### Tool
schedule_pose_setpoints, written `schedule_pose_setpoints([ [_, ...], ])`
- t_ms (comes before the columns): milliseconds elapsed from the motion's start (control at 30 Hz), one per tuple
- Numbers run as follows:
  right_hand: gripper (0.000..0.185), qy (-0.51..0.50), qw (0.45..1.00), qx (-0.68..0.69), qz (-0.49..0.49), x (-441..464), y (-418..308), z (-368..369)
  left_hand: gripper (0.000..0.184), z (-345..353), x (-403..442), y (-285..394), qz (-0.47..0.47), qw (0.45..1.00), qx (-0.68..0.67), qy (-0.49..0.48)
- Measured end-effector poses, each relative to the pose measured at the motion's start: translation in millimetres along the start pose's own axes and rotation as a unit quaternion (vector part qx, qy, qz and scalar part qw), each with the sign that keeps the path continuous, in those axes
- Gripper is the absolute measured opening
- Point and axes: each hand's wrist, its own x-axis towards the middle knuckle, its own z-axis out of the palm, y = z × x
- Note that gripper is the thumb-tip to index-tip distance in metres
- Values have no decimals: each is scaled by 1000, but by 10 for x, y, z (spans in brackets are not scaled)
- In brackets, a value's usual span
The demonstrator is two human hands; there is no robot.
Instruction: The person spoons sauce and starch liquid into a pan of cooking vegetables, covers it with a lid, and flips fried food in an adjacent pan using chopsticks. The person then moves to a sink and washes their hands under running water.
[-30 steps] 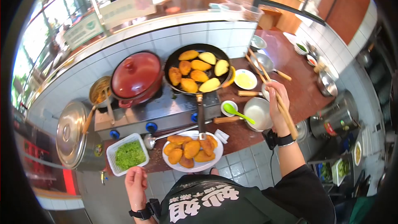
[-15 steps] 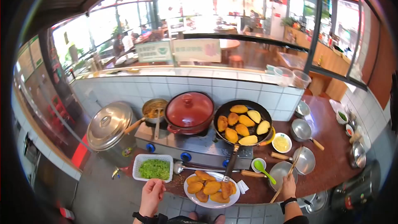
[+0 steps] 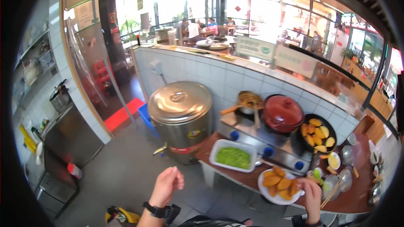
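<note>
My left hand (image 3: 168,183) is raised over the floor, left of the counter, fingers curled in with nothing visible in them. At the right rim of a white oval plate (image 3: 266,194), my right hand (image 3: 310,193) has loosely bent fingers and no visible object; whether it touches the rim I cannot tell. Golden-brown fried pastries (image 3: 281,183) are heaped on the plate. Wooden chopsticks (image 3: 330,196) lie just right of that hand, by metal pans. A white plastic basket (image 3: 213,159) of chopped greens (image 3: 233,157) sits left of the plate.
On the stove (image 3: 269,136) are a lidded red pot (image 3: 283,113), a black frying pan (image 3: 335,141) with pastries and a small pot (image 3: 251,101). A large steel drum (image 3: 181,122) with a tap stands left. Below is a yellow bin (image 3: 132,217).
My view has swung left, so the counter sits further right. My right hand has let go of the chopsticks and moved to the plate. My left hand stays curled.
</note>
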Motion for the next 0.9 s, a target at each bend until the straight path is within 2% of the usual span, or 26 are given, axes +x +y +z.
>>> schedule_pose_setpoints([
  [33,26,-103,994,47,10,110,-447,492,28,-265,-12,79,15,1000,-19,9],
  [67,29,-208,974,92,-25,232,-810,1015,27,-479,16,157,33,998,-45,17],
  [100,32,-313,932,180,-31,356,-903,1583,27,-633,45,267,68,994,-76,43],
  [133,36,-404,888,204,-83,403,-1151,2139,29,-808,63,361,103,986,-106,72],
  [167,40,-471,836,255,-119,416,-1257,2764,37,-1063,121,371,138,981,-118,60],
  [200,44,-523,811,215,-149,369,-1546,3255,40,-1260,183,363,154,973,-138,101],
  [267,52,-607,742,262,-108,136,-1762,4262,46,-1513,293,374,186,951,-171,177],
  [300,56,-601,743,276,-97,-69,-1821,4711,52,-1631,275,382,196,943,-165,212],
  [333,61,-597,743,289,-85,-226,-1867,5083,52,-1820,275,373,228,922,-115,291],
  [367,68,-624,727,285,-41,-256,-1961,5368,54,-2034,291,313,241,912,-145,298],
  [467,71,-649,715,261,-1,-214,-2013,6377,58,-2551,319,353,266,884,-202,328],
  [533,72,-679,666,286,112,-321,-2199,6839,60,-3072,276,490,272,890,-193,312],
  [600,65,-710,645,269,88,-398,-2465,7213,66,-3730,423,596,271,869,-178,374],
  [667,66,-759,599,249,56,-543,-2627,7754,60,-4428,382,753,271,841,-149,443],
  [700,67,-778,577,246,36,-577,-2774,8047,58,-4742,365,867,271,829,-129,472],
  [767,67,-833,478,214,178,-575,-3203,8643,56,-5045,254,974,197,786,138,570],
  [800,68,-846,425,192,257,-649,-3379,8927,55,-5177,180,984,132,744,266,598],
  [833,65,-859,375,192,291,-789,-3488,9227,46,-5431,185,944,173,612,352,687],
  [900,65,-897,280,198,280,-1267,-3686,9771,37,-6054,-314,1093,144,568,449,674],
])
